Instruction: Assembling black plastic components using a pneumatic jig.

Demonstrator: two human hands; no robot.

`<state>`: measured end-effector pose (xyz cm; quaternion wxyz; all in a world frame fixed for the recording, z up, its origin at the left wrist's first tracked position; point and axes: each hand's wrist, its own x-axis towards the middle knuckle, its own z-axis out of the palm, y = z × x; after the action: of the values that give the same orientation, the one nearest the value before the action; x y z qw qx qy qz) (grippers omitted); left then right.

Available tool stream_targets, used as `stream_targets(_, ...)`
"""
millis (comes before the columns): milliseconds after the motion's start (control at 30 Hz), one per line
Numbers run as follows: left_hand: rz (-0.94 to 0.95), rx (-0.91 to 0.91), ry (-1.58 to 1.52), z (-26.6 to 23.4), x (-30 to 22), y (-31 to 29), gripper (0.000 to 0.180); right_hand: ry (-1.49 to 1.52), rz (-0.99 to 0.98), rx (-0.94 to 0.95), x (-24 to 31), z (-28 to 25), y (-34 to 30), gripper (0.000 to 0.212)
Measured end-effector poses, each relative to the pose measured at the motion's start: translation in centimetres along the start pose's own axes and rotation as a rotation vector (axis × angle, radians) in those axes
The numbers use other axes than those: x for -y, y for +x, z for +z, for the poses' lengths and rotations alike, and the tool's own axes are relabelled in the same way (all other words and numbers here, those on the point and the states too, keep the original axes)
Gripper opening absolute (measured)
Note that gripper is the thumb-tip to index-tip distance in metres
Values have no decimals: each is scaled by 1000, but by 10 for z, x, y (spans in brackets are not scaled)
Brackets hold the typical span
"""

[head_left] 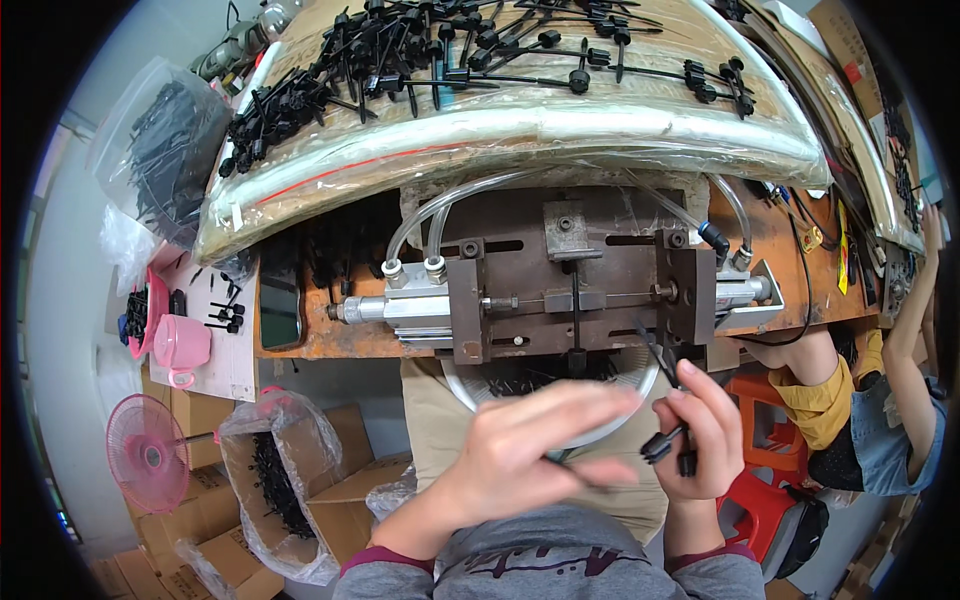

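Observation:
Black plastic cable ties with chunky clip heads [660, 446] are pinched in my right hand [705, 430], their thin straps pointing up. My left hand [530, 440] hovers beside it, fingers stretched out and thumb apart, somewhat blurred, with nothing seen in it. Beyond both hands stands a brown metal fixture [540, 220] with an air cylinder [418, 310] on its left and another [740, 292] on its right. One black tie [576, 335] sits upright across the fixture's middle, between the small clamp blocks. Beneath the fixture, a white basin [645, 385] holds more black pieces, partly hidden by my left hand.
A plastic-wrapped board [560, 130] behind the fixture carries a heap of black ties [400, 50]. Clear air hoses [430, 208] arch over the fixture. Left are a phone [281, 305], a pink cup [182, 342] and a lined carton [330, 450]. Another person's arm [910, 320] is at right.

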<state>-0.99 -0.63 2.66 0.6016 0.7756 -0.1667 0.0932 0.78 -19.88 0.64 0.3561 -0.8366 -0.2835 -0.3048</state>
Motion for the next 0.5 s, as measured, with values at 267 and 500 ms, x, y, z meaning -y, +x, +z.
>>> stream_targets(267, -22, 109, -158, -1, -9, -6, 32, 19, -213, 102, -3, 7, 2, 29)
stream_targets(500, 138, -130, 422, 4, 1, -8, 28, -19, -150, -27, -4, 7, -5, 41)
